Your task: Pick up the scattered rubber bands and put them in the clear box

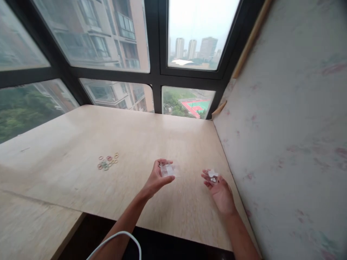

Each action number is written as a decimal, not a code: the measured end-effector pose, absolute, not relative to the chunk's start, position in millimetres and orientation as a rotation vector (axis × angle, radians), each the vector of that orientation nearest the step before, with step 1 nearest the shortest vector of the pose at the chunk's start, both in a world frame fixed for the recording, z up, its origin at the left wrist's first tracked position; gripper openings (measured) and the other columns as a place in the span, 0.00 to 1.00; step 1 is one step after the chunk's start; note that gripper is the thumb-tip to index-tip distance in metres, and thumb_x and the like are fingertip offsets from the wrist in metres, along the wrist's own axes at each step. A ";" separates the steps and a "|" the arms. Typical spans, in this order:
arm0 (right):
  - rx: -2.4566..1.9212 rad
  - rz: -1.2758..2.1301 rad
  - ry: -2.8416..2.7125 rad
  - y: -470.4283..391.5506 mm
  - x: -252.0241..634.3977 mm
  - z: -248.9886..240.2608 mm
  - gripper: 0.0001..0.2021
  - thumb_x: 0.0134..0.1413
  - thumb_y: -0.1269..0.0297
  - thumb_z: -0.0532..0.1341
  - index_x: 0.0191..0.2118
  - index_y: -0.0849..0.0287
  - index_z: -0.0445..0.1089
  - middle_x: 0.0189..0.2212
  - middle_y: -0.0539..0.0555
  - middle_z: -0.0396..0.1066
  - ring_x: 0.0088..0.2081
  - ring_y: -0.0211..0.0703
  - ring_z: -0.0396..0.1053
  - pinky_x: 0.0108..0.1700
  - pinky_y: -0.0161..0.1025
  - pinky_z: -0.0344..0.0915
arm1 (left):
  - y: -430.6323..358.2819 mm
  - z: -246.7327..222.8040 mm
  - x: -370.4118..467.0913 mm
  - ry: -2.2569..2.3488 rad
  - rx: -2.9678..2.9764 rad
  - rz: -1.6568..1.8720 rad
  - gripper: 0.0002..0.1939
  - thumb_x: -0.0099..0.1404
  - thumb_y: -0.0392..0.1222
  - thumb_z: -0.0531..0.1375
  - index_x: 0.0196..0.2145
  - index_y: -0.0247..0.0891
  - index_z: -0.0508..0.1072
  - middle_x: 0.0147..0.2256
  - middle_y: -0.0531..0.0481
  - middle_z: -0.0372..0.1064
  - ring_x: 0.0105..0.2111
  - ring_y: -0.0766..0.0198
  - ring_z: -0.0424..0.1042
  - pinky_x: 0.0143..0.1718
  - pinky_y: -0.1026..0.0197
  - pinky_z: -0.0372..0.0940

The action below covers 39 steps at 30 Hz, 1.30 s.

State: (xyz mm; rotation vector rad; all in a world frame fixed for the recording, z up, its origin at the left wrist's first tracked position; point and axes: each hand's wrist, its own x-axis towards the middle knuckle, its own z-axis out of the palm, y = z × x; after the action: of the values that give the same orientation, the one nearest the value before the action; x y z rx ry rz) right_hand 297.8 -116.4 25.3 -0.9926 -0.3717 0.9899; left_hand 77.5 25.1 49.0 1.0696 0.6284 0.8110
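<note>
My left hand (158, 178) grips a small clear plastic box (167, 170), thumb along its near edge and fingers behind it. Across from it, my right hand (221, 193) holds a clear flat plastic piece (210, 177) that looks like a lid, with white shapes showing on it. The two plastic pieces are apart, both above the pale tabletop. To the left of my left hand lies a loose pile of coloured rubber bands (107, 162); neither hand touches it.
The pale marbled surface (162, 137) runs back to dark window frames (155, 72). A flower-patterned wall (292, 144) bounds the right side. Below the near edge is a dark gap (173, 242). A white cable (121, 233) loops over my left forearm.
</note>
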 end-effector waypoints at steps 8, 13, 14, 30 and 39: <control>-0.778 1.104 0.147 -98.7 343.9 47.0 0.15 0.62 0.60 0.51 0.42 0.65 0.70 0.45 0.63 0.73 0.51 0.45 0.69 0.46 0.37 0.71 | -3.7 25.8 160.0 0.595 1.733 0.726 0.33 0.45 0.40 0.71 0.48 0.43 0.64 0.49 0.43 0.59 0.50 0.51 0.62 0.53 0.46 0.58; -0.777 1.088 0.251 -74.9 364.1 47.0 0.16 0.64 0.60 0.49 0.48 0.66 0.64 0.48 0.66 0.69 0.50 0.45 0.70 0.45 0.38 0.73 | -9.3 13.9 185.9 0.630 1.936 0.643 0.38 0.41 0.48 0.73 0.51 0.46 0.67 0.53 0.42 0.55 0.54 0.46 0.57 0.56 0.43 0.53; -0.786 1.082 0.258 -70.7 368.2 46.0 0.16 0.64 0.60 0.48 0.49 0.65 0.63 0.49 0.65 0.68 0.49 0.45 0.70 0.44 0.40 0.74 | -9.3 11.6 188.7 0.651 1.944 0.635 0.39 0.40 0.49 0.73 0.51 0.46 0.68 0.54 0.42 0.55 0.55 0.44 0.56 0.56 0.41 0.52; -0.869 1.154 0.236 -61.1 385.3 51.4 0.26 0.63 0.57 0.46 0.61 0.68 0.52 0.57 0.72 0.59 0.55 0.53 0.65 0.50 0.55 0.68 | -16.9 -5.4 216.0 0.786 2.004 0.583 0.41 0.37 0.51 0.73 0.50 0.43 0.67 0.60 0.33 0.51 0.62 0.32 0.42 0.58 0.35 0.32; -0.898 1.047 0.328 -89.4 373.8 82.1 0.31 0.59 0.63 0.49 0.65 0.71 0.44 0.64 0.74 0.47 0.63 0.53 0.53 0.51 0.50 0.68 | -20.8 1.2 206.8 0.784 2.163 0.523 0.46 0.43 0.51 0.71 0.57 0.37 0.59 0.60 0.29 0.52 0.62 0.36 0.47 0.60 0.35 0.41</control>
State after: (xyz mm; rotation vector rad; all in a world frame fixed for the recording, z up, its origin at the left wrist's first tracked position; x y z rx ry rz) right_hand 373.8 -89.4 82.1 -0.8979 0.3283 1.0471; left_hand 206.8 -20.8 1.2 2.1631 0.7836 0.5227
